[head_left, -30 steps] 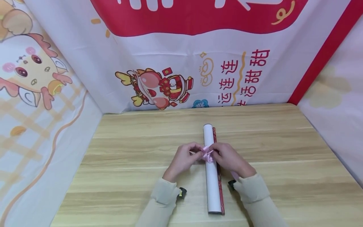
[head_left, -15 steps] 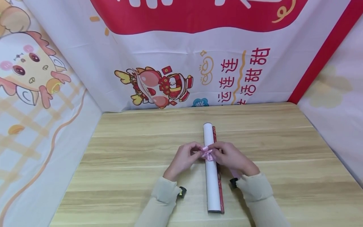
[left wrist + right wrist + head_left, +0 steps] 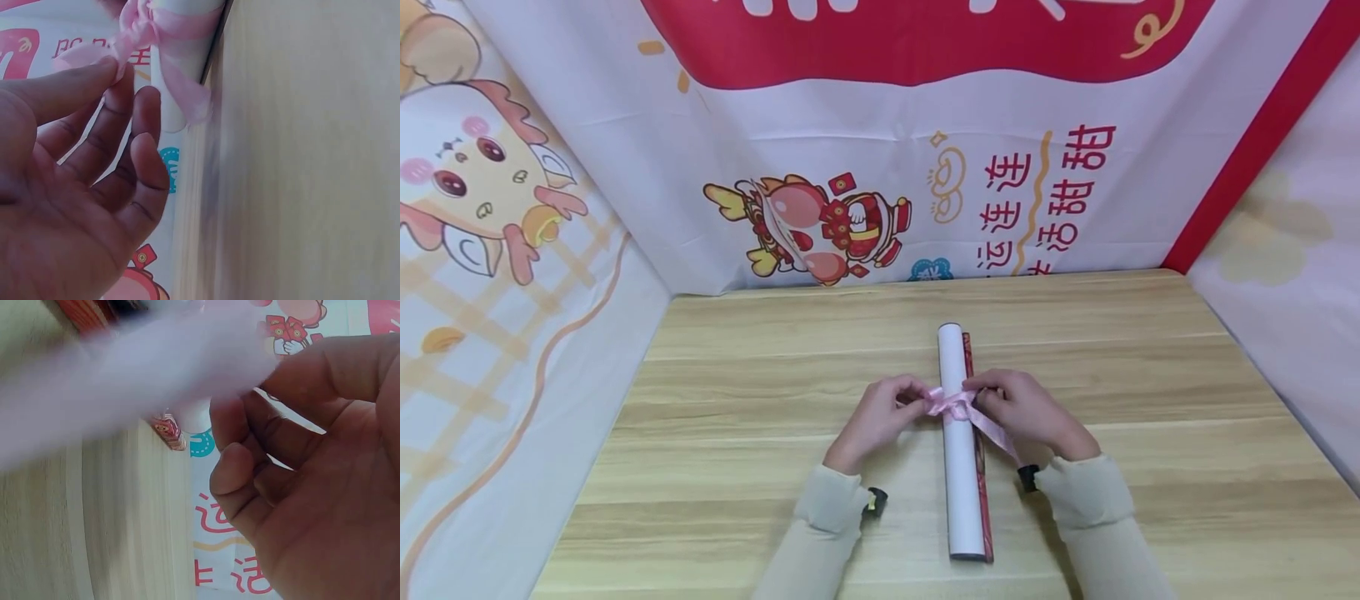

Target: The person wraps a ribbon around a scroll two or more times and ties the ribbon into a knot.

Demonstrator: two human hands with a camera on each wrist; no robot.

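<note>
A white paper roll (image 3: 964, 492) with dark ends lies lengthwise on the table, and a red patterned strip (image 3: 987, 525) runs along its right side. Around its middle goes a pink ribbon (image 3: 957, 407), knotted on top. My left hand (image 3: 880, 421) pinches one part of the ribbon between thumb and index finger, left of the knot; its other fingers are loosely bent in the left wrist view. On the right side my right hand (image 3: 1030, 414) pinches another part of it. A long ribbon tail trails from there towards the right wrist, blurred in the right wrist view.
The wood-grain table (image 3: 745, 358) stretches to both sides of the roll. Printed cloth hangings (image 3: 865, 117) enclose it at the back, left and right. Small black devices, such as the left one (image 3: 875, 502), sit at both wrists.
My right hand has moved right and my left hand slightly left, so they are further apart. The ribbon between them is drawn out, and its tail now shows below the right hand.
</note>
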